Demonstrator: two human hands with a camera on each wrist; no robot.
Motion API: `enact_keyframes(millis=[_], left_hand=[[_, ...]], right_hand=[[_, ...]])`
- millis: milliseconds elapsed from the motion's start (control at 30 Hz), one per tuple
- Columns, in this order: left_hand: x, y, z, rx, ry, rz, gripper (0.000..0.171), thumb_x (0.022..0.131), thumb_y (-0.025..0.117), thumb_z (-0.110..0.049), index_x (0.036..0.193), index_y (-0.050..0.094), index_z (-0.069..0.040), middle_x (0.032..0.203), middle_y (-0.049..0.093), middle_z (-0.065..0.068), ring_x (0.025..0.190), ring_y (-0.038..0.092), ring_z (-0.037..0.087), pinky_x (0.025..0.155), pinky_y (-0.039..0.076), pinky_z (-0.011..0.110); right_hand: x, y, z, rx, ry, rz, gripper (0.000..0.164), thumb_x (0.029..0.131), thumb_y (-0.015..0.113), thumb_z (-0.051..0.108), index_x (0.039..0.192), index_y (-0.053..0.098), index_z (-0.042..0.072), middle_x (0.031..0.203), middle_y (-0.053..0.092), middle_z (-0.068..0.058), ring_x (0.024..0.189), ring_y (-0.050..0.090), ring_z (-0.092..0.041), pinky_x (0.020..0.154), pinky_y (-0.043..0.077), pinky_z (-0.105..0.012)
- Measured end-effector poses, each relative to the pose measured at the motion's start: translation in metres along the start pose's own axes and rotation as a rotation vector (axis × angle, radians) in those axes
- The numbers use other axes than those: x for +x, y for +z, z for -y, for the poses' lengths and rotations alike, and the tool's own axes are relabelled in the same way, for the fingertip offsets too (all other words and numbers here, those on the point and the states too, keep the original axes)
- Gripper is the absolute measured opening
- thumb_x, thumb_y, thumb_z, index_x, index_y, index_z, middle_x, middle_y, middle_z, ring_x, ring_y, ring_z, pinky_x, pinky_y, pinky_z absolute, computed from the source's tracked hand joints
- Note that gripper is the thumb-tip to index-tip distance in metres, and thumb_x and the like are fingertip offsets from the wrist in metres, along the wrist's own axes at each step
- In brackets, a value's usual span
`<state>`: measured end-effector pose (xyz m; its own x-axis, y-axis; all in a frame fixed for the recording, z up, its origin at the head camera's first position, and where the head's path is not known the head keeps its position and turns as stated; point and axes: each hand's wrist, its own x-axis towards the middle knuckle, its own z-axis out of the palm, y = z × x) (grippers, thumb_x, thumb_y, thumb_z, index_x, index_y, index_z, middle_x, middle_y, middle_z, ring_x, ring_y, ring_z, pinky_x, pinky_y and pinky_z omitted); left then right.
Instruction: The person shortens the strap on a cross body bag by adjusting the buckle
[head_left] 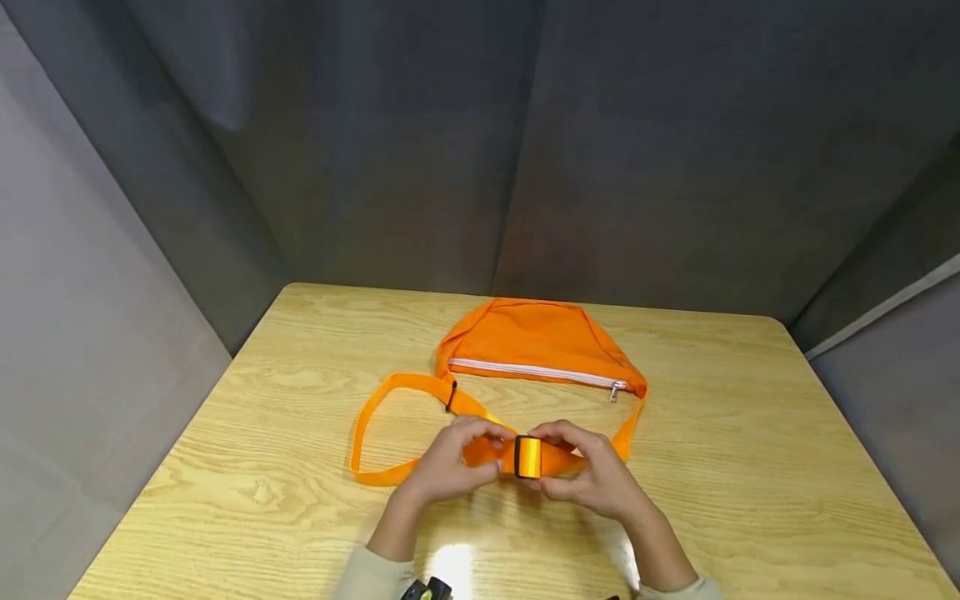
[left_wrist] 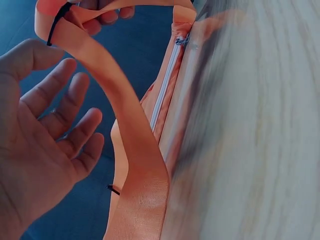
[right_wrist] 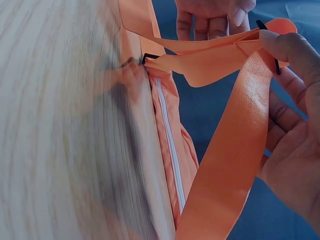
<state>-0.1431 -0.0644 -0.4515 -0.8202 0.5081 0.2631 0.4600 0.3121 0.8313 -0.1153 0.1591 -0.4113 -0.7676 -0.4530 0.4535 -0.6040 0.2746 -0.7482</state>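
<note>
the black slider (head_left: 517, 457) sits between the two hands, raised off the desk (head_left: 750, 467), with the orange strap (head_left: 412, 382) threaded through it. its long axis runs away from the person, towards the orange bag (head_left: 532, 337), while the strap passes crosswise through it from left to right; any pull on the webbing would, i judge, have to go along that sideways line. the slider lies just right of the left hand's fingertips and at those of the right hand. the right hand (head_left: 600, 475) is the nearer: it pinches the slider, thumb at one end and a finger at the other. the left hand (head_left: 453, 462) is loosely spread, gripping nothing clearly, its thumb tip beside the slider's near end; i cannot tell whether they touch. the bag lies on the desk beyond both hands, its white zipper (head_left: 532, 369) facing them. a second slider (head_left: 451, 397) is on the strap by the bag's left end.
</note>
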Motion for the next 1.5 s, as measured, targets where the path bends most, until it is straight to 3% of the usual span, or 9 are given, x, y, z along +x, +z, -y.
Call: enact_keyframes(millis=[167, 400, 667, 900, 1100, 1300, 1500], left_hand=[[0.0, 0.0, -0.001, 0.004, -0.026, 0.009, 0.033, 0.076, 0.066, -0.012, 0.107, 0.065, -0.022, 0.109, 0.057, -0.013, 0.109, 0.046, 0.012, 0.092, 0.037, 0.042], [-0.001, -0.01, -0.038, -0.065, -0.071, 0.022, 0.021, 0.08, 0.065, -0.001, 0.101, 0.063, -0.004, 0.108, 0.061, 0.008, 0.11, 0.049, 0.025, 0.092, 0.037, 0.048], [-0.003, -0.015, -0.037, -0.13, -0.067, -0.008, 0.005, 0.086, 0.063, 0.0, 0.091, 0.061, -0.001, 0.085, 0.061, 0.009, 0.084, 0.056, 0.019, 0.085, 0.042, 0.048], [-0.008, -0.024, -0.033, -0.13, -0.082, -0.062, 0.005, 0.089, 0.06, -0.001, 0.093, 0.063, 0.0, 0.089, 0.063, 0.007, 0.086, 0.055, 0.018, 0.082, 0.044, 0.039], [-0.012, -0.031, -0.032, -0.097, -0.107, -0.067, 0.008, 0.09, 0.06, -0.004, 0.097, 0.064, -0.001, 0.093, 0.063, 0.007, 0.085, 0.052, 0.018, 0.079, 0.042, 0.037], [-0.015, -0.037, -0.034, -0.07, -0.119, -0.093, 0.009, 0.089, 0.061, -0.004, 0.097, 0.065, -0.002, 0.091, 0.063, 0.006, 0.081, 0.047, 0.018, 0.074, 0.041, 0.045], [-0.016, -0.039, -0.031, -0.057, -0.125, -0.1, 0.01, 0.088, 0.063, -0.004, 0.097, 0.066, -0.003, 0.09, 0.063, 0.004, 0.079, 0.046, 0.017, 0.072, 0.041, 0.045]], right_hand=[[0.0, 0.001, -0.001, 0.027, -0.008, 0.004, 0.046, 0.061, 0.08, -0.008, 0.102, 0.063, 0.003, 0.096, 0.065, -0.003, 0.08, 0.06, -0.022, 0.068, 0.048, -0.037], [-0.001, 0.003, -0.001, 0.051, 0.023, 0.018, 0.045, 0.063, 0.081, -0.006, 0.104, 0.063, 0.002, 0.098, 0.065, -0.003, 0.081, 0.06, -0.024, 0.07, 0.048, -0.036], [-0.001, 0.003, 0.0, 0.034, 0.036, 0.009, 0.046, 0.062, 0.08, -0.008, 0.104, 0.063, 0.002, 0.098, 0.065, -0.004, 0.076, 0.06, -0.025, 0.069, 0.048, -0.037], [-0.001, -0.001, 0.001, -0.021, 0.043, -0.024, 0.048, 0.06, 0.083, -0.004, 0.103, 0.063, 0.003, 0.089, 0.066, -0.003, 0.073, 0.06, -0.023, 0.068, 0.048, -0.036], [-0.003, -0.003, 0.001, -0.04, 0.085, -0.023, 0.048, 0.06, 0.084, -0.002, 0.103, 0.063, 0.004, 0.084, 0.064, -0.003, 0.071, 0.057, -0.023, 0.065, 0.048, -0.034], [-0.01, 0.001, -0.022, -0.053, 0.109, -0.018, 0.051, 0.061, 0.085, 0.003, 0.106, 0.063, 0.01, 0.089, 0.065, 0.0, 0.073, 0.057, -0.019, 0.067, 0.048, -0.033], [-0.013, 0.004, -0.035, -0.04, 0.115, -0.016, 0.05, 0.064, 0.086, 0.013, 0.107, 0.063, 0.018, 0.093, 0.065, 0.008, 0.076, 0.057, -0.013, 0.07, 0.047, -0.031]])
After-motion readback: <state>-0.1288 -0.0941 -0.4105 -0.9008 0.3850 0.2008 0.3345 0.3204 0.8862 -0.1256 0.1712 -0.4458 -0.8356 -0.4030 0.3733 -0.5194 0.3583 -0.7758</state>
